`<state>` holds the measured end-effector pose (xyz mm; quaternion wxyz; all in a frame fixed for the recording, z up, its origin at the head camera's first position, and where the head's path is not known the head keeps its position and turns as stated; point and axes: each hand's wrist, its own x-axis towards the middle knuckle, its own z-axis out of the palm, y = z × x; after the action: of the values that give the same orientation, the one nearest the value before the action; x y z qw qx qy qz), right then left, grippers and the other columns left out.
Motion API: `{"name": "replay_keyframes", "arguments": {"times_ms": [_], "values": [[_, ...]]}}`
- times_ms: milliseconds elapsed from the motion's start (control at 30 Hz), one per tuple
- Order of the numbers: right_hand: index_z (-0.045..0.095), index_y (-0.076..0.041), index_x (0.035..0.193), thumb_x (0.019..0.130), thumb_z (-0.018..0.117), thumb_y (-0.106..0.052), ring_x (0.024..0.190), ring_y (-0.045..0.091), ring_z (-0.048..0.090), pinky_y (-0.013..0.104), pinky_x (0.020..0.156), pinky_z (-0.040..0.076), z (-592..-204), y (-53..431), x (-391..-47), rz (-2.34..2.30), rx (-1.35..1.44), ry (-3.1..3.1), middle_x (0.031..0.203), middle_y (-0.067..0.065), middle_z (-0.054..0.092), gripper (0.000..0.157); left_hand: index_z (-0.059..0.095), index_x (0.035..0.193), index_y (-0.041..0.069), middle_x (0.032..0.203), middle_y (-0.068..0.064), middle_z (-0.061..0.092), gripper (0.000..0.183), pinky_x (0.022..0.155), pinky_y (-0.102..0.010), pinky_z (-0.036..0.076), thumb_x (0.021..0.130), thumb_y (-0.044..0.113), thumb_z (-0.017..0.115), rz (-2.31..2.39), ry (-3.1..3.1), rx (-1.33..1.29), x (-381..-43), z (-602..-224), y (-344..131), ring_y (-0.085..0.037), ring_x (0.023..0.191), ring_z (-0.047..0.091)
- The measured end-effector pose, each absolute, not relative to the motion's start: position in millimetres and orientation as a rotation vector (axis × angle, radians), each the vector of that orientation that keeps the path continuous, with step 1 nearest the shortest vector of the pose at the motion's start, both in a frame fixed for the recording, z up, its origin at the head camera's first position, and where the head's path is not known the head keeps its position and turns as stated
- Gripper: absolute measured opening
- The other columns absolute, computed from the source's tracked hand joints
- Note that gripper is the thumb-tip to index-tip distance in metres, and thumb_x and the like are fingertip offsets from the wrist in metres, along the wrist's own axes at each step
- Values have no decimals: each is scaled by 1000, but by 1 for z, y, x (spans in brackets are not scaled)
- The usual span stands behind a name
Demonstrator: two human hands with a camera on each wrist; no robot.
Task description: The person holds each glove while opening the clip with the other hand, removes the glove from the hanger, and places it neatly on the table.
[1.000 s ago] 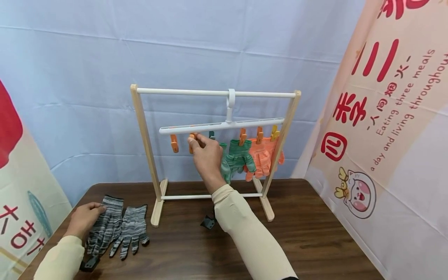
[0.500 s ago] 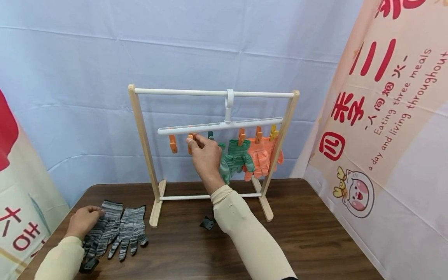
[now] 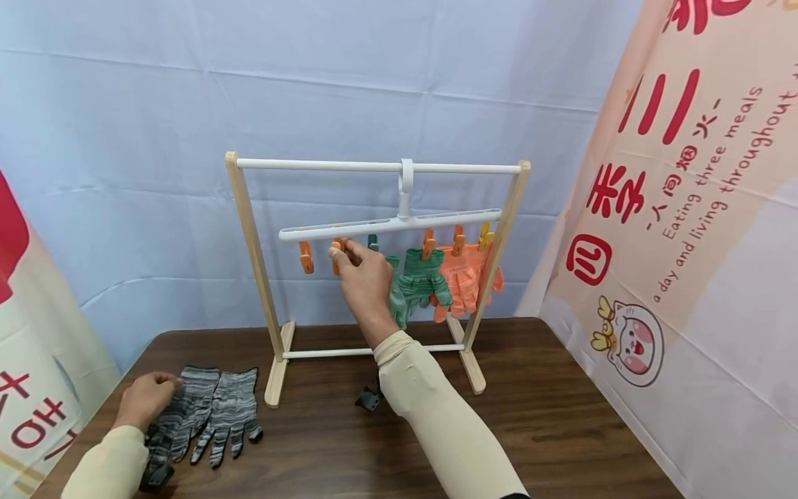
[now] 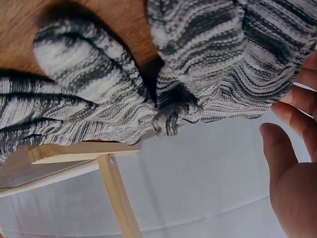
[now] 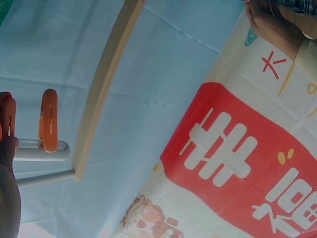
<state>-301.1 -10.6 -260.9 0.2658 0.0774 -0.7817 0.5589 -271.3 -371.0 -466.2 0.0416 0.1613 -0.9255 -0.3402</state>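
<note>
My right hand [image 3: 368, 281] pinches an orange clothespin [image 3: 337, 258] that hangs under the left half of a white hanger [image 3: 355, 229]. Another orange clothespin [image 5: 49, 120] hangs at the hanger's left end, apart from the fingers. On the table's left side lies a pair of grey-and-black striped knit gloves [image 3: 229, 402], side by side with fingers toward me. My left hand [image 3: 146, 398] is over the outer edge of the left glove [image 4: 213, 49]. In the left wrist view its thumb stands apart from the fingers, and one fingertip is right at the glove's edge.
A wooden rack [image 3: 254, 256] with a white top bar carries the hanger. Green gloves [image 3: 424, 277] and orange gloves [image 3: 464, 281] hang on its right half from orange and yellow [image 3: 485, 236] clothespins. A small black piece [image 3: 368, 398] lies on the brown table [image 3: 499, 443].
My left hand and the cuff of the left striped glove have sunk slightly toward the table. My right hand keeps its pinch on the orange clothespin. The head view has shifted a little.
</note>
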Motion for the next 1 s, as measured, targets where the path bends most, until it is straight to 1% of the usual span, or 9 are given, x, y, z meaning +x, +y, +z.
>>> {"name": "replay_keyframes", "arguments": {"times_ms": [133, 233, 300, 400, 500, 533, 633, 733, 1000], "values": [[68, -24, 111, 83, 67, -37, 74, 1, 60, 24, 61, 48, -262, -12, -302, 1511, 232, -2094, 88, -10, 69, 31, 49, 117, -12, 117, -35, 46, 50, 68, -51, 41, 93, 31, 46, -1005, -2840, 512, -270, -466, -371, -50, 100, 44], [66, -23, 113, 83, 66, -37, 77, 1, 60, 23, 62, 49, -262, -13, -303, 1528, 232, -2100, 92, -10, 69, 33, 51, 115, -12, 115, -34, 47, 50, 65, -49, 41, 94, 33, 45, -986, -2841, 527, -270, -465, -372, -49, 97, 46], [66, -22, 115, 83, 66, -38, 79, 1, 61, 22, 63, 49, -261, -14, -303, 1537, 237, -2102, 93, -9, 68, 35, 54, 110, -10, 112, -33, 50, 48, 60, -45, 41, 94, 34, 45, -960, -2841, 520, -269, -465, -373, -44, 89, 50], [65, -20, 116, 83, 66, -38, 81, 2, 61, 21, 64, 50, -261, -15, -304, 1539, 252, -2100, 95, -8, 68, 37, 58, 97, -5, 90, -26, 56, 42, 50, -38, 37, 94, 34, 44, -910, -2840, 526, -267, -464, -375, -32, 69, 51], [65, -19, 116, 83, 66, -38, 81, 2, 62, 21, 64, 50, -261, -16, -304, 1542, 276, -2094, 95, -7, 68, 38, 58, 100, -6, 86, -23, 57, 44, 48, -37, 37, 95, 35, 42, -878, -2808, 495, -265, -460, -372, -29, 65, 52], [65, -18, 116, 83, 66, -38, 81, 2, 62, 21, 65, 50, -261, -16, -304, 1543, 284, -2092, 95, -7, 68, 39, 57, 103, -7, 87, -24, 57, 46, 49, -39, 38, 96, 36, 41, -880, -2793, 478, -266, -458, -369, -32, 67, 53], [63, -18, 118, 84, 66, -37, 82, 3, 61, 22, 66, 50, -262, -15, -304, 1551, 310, -2088, 97, -7, 68, 40, 51, 118, -10, 107, -30, 54, 55, 60, -45, 42, 96, 40, 40, -920, -2752, 385, -268, -453, -358, -41, 86, 54], [61, -16, 121, 85, 65, -36, 85, 3, 61, 22, 68, 50, -264, -13, -304, 1569, 342, -2078, 100, -6, 67, 41, 50, 121, -6, 114, -29, 52, 56, 66, -51, 43, 96, 43, 38, -964, -2727, 330, -273, -446, -341, -44, 96, 51], [60, -14, 121, 85, 65, -33, 82, 2, 62, 23, 69, 50, -264, -11, -306, 1636, 393, -2052, 98, -6, 67, 41, 52, 122, 0, 117, -25, 53, 57, 70, -49, 44, 95, 48, 37, -974, -2737, 78, -275, -406, -295, -41, 100, 51]]}}
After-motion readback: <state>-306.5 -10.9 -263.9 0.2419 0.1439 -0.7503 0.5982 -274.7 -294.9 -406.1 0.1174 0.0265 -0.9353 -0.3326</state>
